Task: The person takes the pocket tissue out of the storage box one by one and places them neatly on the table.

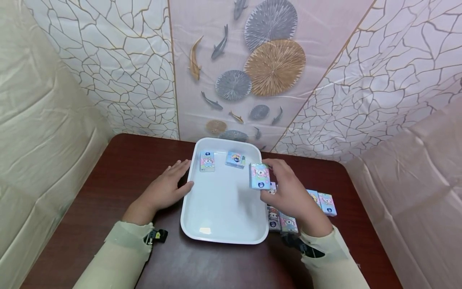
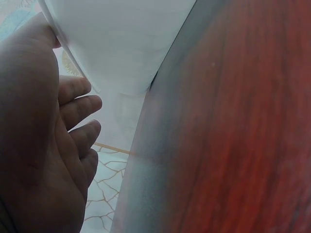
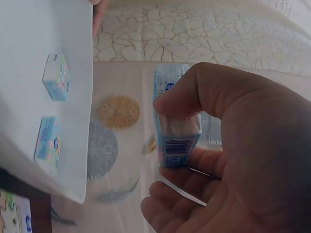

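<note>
My right hand [image 1: 290, 194] pinches a light-blue and pink pocket tissue pack [image 1: 259, 176] between thumb and fingers, over the right rim of a white tray [image 1: 223, 204]. Up close in the right wrist view, the held tissue pack [image 3: 178, 145] shows its plastic wrapping and a barcode-like patch. Two more packs lie inside the tray toward its far end: one at the left [image 1: 207, 162], the other [image 1: 235, 159] nearer the middle. At the tray's left rim rests my left hand [image 1: 162, 192], its fingers extended and holding nothing.
Several tissue packs lie on the dark red-brown table [image 1: 144, 160] right of the tray, among them a front pack [image 1: 288, 223] and an outer pack [image 1: 327, 204]. My right hand and forearm partly cover this group. A patterned cloth wall [image 1: 140, 80] stands behind the table.
</note>
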Available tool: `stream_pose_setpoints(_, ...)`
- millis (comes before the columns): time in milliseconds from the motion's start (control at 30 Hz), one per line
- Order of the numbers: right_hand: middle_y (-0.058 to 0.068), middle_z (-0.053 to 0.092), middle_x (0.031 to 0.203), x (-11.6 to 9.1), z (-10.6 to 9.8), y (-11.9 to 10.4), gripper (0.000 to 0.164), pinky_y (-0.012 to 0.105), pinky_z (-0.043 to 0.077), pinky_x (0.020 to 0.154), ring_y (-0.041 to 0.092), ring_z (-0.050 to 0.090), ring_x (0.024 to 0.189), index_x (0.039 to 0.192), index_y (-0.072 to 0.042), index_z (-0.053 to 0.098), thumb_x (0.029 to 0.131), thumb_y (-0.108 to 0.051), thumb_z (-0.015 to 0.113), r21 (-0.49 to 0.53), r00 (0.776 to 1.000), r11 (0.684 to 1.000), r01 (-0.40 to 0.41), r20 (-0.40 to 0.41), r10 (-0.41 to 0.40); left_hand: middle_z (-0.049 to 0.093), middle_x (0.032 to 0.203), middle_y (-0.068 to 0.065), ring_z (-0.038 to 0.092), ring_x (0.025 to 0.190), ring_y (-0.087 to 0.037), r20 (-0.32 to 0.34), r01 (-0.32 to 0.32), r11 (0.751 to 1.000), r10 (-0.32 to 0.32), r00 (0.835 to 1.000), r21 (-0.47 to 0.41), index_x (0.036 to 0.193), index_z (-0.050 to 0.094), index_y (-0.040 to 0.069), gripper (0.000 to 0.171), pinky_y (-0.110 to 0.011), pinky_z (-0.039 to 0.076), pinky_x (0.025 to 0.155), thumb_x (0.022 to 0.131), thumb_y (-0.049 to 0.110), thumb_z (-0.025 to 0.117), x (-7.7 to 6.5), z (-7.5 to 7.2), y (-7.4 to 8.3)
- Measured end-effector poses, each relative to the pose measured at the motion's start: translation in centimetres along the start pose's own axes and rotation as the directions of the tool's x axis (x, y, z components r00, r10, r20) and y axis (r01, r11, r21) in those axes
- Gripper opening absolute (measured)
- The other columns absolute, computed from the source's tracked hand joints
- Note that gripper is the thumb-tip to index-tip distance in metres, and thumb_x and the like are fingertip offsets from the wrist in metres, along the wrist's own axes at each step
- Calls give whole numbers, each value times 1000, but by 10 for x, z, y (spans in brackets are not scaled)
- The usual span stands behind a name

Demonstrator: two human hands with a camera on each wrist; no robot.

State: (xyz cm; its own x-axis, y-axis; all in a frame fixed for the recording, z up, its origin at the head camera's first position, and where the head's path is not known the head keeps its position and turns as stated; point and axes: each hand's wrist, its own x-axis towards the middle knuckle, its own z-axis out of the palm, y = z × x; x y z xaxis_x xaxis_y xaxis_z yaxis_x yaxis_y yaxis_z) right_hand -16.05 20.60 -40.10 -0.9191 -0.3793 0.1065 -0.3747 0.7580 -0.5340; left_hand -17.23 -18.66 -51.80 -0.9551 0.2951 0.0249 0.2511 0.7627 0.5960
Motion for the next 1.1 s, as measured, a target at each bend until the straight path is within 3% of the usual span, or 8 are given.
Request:
stream_pose_setpoints(267, 10, 48, 164, -27, -6, 18, 86, 56, 67, 102, 31, 60, 130, 167, -12, 45, 92, -16, 86, 3, 997, 997, -71, -13, 71, 27, 188, -12, 19, 176, -39, -5, -2, 1000, 2, 1000, -6, 181, 26, 15, 80, -64, 17, 143, 116, 47, 59, 0, 3, -1)
stream_pose_setpoints(467, 14, 45, 170, -48, -14, 34, 86, 66, 63, 108, 38, 61, 137, 168, -13, 45, 92, -17, 86, -36, 991, 991, -131, 7, 132, 27, 188, -11, 19, 176, -39, -7, -2, 1000, 2, 1000, -9, 181, 25, 16, 80, -64, 17, 143, 116, 49, 58, 1, 4, -2)
stream_pose_setpoints(833, 20, 48, 164, -74, -23, 63, 84, 64, 64, 106, 44, 65, 134, 167, -9, 44, 94, -13, 85, -44, 972, 973, -227, 55, 230, 27, 188, -11, 19, 176, -39, -9, -9, 1000, 8, 1000, -16, 181, 25, 17, 81, -64, 18, 143, 116, 53, 56, 2, 4, -4)
stream_pose_setpoints(1100, 23, 54, 156, -95, -22, 87, 87, 49, 70, 95, 37, 71, 123, 167, -8, 43, 94, -13, 88, -30, 954, 961, -276, 112, 277, 27, 188, -11, 19, 176, -39, -2, -7, 1000, 7, 1000, -24, 181, 26, 16, 82, -64, 18, 143, 116, 54, 56, 1, 3, -3)
